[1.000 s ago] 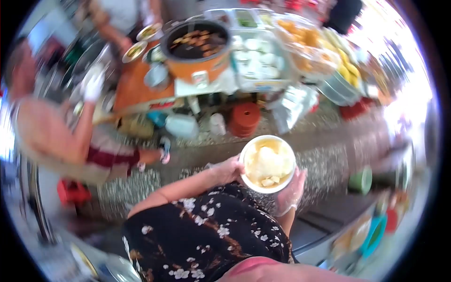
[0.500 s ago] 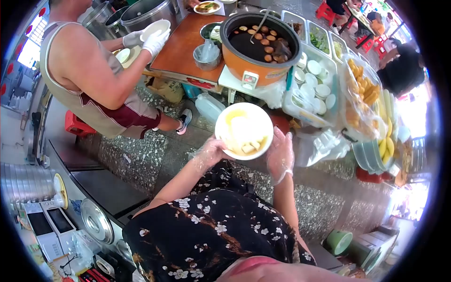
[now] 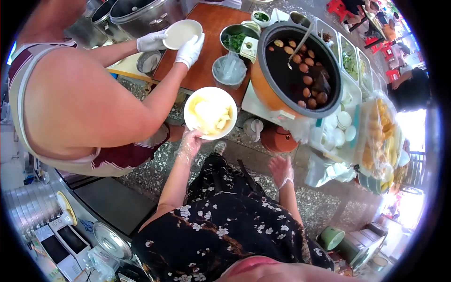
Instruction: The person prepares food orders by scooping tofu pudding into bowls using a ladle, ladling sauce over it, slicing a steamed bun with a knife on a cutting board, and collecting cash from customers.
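Note:
My left hand [image 3: 189, 144], in a clear plastic glove, grips the lower rim of a white bowl [image 3: 210, 113]. Pale food and a few light chunks lie in the bowl. To the right, apart from the bowl, my right hand [image 3: 281, 171] is gloved too, with its fingers spread and nothing in it. A co-worker's white-gloved hands [image 3: 189, 50] hold another white bowl [image 3: 182, 34] over the wooden table [image 3: 203, 21]. Near my bowl stands a metal bowl lined with a plastic bag [image 3: 229, 70].
An orange pot [image 3: 268, 89] of dark liquid with eggs and a ladle stands ahead right. Beyond are a tub of small white dishes [image 3: 343, 124] and bagged yellow food [image 3: 378, 131]. The co-worker [image 3: 84, 98] stands close on the left. A red-brown bucket [image 3: 279, 139] sits below the pot.
The bowl has moved left in my left hand, nearer the wooden table. My right hand has let go of it. The pot and the co-worker now appear closer.

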Tool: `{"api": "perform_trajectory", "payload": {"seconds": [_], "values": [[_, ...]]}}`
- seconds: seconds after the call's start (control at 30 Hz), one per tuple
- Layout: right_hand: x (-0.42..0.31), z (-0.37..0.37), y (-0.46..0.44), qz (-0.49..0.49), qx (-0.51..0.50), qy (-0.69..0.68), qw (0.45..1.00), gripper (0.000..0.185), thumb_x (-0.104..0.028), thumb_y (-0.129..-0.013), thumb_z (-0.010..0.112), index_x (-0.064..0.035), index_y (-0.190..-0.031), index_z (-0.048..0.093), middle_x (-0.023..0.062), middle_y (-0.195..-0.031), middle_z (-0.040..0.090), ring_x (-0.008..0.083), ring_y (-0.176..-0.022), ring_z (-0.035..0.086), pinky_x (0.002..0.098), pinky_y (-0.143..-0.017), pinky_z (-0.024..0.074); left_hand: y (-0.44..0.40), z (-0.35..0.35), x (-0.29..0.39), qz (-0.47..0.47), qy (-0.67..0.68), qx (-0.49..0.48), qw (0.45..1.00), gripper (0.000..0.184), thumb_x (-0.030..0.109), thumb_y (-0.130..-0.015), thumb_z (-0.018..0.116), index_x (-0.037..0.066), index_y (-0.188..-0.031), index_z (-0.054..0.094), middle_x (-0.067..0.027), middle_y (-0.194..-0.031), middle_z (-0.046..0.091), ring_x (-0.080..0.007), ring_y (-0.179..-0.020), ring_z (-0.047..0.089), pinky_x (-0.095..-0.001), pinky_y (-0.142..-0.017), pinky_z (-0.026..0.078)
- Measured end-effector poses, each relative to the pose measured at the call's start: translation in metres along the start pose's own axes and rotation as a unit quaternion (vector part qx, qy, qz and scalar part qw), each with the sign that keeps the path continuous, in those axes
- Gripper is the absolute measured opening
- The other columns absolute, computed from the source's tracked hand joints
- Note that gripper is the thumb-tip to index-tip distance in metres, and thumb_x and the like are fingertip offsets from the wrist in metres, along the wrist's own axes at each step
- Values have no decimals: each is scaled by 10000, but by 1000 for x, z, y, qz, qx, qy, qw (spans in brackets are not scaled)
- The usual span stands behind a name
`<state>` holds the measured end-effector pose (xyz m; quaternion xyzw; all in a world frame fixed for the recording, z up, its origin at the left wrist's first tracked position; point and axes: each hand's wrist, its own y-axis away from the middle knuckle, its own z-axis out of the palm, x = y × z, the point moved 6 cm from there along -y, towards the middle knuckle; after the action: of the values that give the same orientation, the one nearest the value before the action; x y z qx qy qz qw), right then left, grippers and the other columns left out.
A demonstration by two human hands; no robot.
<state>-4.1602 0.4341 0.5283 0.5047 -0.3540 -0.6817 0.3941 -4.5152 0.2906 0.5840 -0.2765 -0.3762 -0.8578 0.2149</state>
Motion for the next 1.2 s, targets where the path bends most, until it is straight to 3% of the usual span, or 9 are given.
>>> {"api": "perform_trajectory", "payload": {"seconds": [0.17, 0.23, 0.37, 0.43, 0.63, 0.9, 1.0, 1.2], "values": [[8, 33, -20, 12, -13, 11, 1000, 668, -548, -913, 396, 8, -1282, 414, 208, -1235, 504, 313, -1055, 525, 404, -881, 437, -45, -32, 17, -5, 7, 27, 1000, 717, -25, -656, 493, -36, -1335, 265, -242, -1280, 444, -411, -1069, 549, -519, -751, 562], [6, 47, -23, 1, -21, 34, 999, 691, -558, -902, 413, 17, -1284, 388, 235, -1280, 448, 333, -1122, 476, 412, -933, 404, -61, -34, 23, 1, 7, 25, 1000, 715, -27, -659, 492, -33, -1336, 264, -241, -1288, 436, -407, -1075, 547, -516, -763, 559], [10, 54, -30, 14, -17, 24, 999, 687, -556, -906, 404, 17, -1284, 392, 235, -1265, 463, 336, -1111, 484, 418, -934, 403, -90, -36, 30, -5, 27, 22, 999, 699, -56, -694, 480, -1, -1353, 254, -230, -1306, 416, -387, -1075, 551, -493, -795, 553], [15, 51, -31, 27, 9, 11, 1000, 654, -559, -904, 405, 7, -1229, 452, 200, -1150, 551, 299, -1013, 543, 392, -867, 441, -101, -38, 33, -21, 28, 32, 999, 697, -70, -703, 476, 9, -1358, 251, -225, -1309, 414, -382, -1079, 550, -489, -808, 549], [18, 50, -34, 32, 24, 12, 999, 615, -553, -909, 396, -10, -1184, 487, 178, -1071, 589, 278, -942, 563, 366, -819, 453, -138, -45, 46, -14, 28, -2, 1000, 713, -125, -708, 457, 31, -1372, 249, -194, -1338, 399, -354, -1197, 458, -490, -977, 441], [14, 61, -38, 22, 27, -1, 999, 621, -547, -909, 401, -2, -1199, 469, 176, -1046, 576, 278, -925, 555, 374, -788, 455, -187, -47, 68, -22, 23, 25, 999, 663, -134, -715, 449, 39, -1341, 314, -159, -1330, 431, -318, -1181, 488, -454, -937, 487], [16, 58, -39, 15, 23, -20, 999, 621, -540, -909, 408, 5, -1202, 455, 182, -1038, 560, 289, -921, 546, 392, -796, 456, -209, -38, 70, -17, 33, -12, 999, 653, -128, -721, 457, 37, -1338, 316, -156, -1324, 438, -316, -1175, 493, -448, -917, 502], [23, 48, -31, 12, 33, -64, 997, 612, -539, -909, 407, -1, -1197, 449, 173, -1017, 568, 293, -904, 551, 397, -794, 460, -239, -23, 75, -16, 11, 9, 1000, 573, -126, -733, 485, 16, -1279, 384, -150, -1272, 476, -301, -1145, 517, -458, -936, 483]]}}
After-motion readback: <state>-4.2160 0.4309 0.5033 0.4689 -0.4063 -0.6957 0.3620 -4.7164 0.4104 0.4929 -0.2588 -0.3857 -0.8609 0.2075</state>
